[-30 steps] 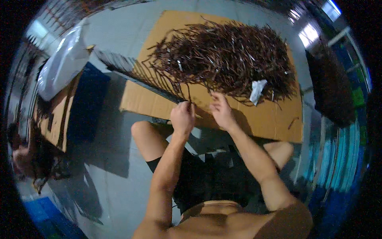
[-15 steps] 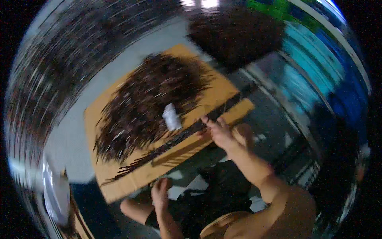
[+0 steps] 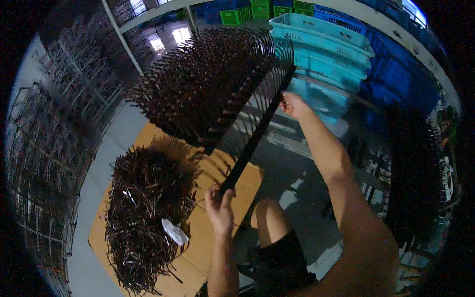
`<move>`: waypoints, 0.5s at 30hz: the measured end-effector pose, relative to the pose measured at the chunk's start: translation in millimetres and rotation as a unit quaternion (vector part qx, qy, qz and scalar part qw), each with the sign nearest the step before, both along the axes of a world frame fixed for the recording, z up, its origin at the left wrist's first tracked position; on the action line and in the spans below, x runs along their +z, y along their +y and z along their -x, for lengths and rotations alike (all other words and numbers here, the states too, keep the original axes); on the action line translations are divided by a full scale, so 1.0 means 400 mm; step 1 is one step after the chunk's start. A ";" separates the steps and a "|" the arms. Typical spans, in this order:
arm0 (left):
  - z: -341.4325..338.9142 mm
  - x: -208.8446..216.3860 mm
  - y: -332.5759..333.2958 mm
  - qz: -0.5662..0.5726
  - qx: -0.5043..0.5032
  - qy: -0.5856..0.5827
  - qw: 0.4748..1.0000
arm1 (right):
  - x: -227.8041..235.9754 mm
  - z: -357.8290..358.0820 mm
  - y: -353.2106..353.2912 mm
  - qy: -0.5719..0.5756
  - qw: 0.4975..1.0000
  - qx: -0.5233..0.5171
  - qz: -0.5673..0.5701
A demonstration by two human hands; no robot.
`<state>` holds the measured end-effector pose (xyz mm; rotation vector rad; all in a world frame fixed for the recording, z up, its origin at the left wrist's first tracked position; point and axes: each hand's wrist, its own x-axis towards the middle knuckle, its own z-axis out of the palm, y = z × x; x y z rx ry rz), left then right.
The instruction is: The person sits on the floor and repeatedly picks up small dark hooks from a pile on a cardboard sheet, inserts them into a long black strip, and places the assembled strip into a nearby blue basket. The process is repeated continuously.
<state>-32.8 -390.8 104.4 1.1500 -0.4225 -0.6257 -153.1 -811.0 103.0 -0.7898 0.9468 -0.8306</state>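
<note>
A long black bar with a row of thin curved prongs along one side is held slantwise in front of me. My left hand grips its near end, thumb and fingers closed around it. Toward the far end, my right hand pinches the bar with the arm stretched out. Just beyond lies a large stack of similar dark pronged bars. Left of my left hand, a heap of loose dark thin strips covers part of a cardboard sheet. A crumpled white piece rests on the heap's edge.
Turquoise crates stand stacked at the far right, with blue crates beside them and green crates farther back. Metal racks of dark parts line the left. Another dark pronged stack stands at right. My bent knee is near the cardboard.
The bar that lay along the cardboard's edge is now lifted in both hands toward the far stack. My left hand has come up from my lap to grip it. The view has turned right.
</note>
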 end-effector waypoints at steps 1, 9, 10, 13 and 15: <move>0.010 0.042 -0.049 0.004 -0.021 -0.021 1.000 | -0.029 -0.016 -0.051 0.006 1.000 -0.018 0.006; -0.111 0.021 -0.264 0.016 0.058 0.168 0.984 | -0.039 -0.201 -0.236 0.113 0.971 -0.189 0.092; -0.135 0.016 -0.264 0.007 0.076 0.184 0.980 | -0.019 -0.232 -0.191 0.091 0.971 -0.216 0.049; -0.154 -0.051 -0.267 -0.077 0.028 0.041 0.996 | -0.023 -0.074 -0.239 0.259 0.943 0.022 0.209; -0.207 -0.055 -0.223 -0.029 0.006 0.138 0.990 | 0.038 0.003 -0.211 0.549 0.773 0.088 0.306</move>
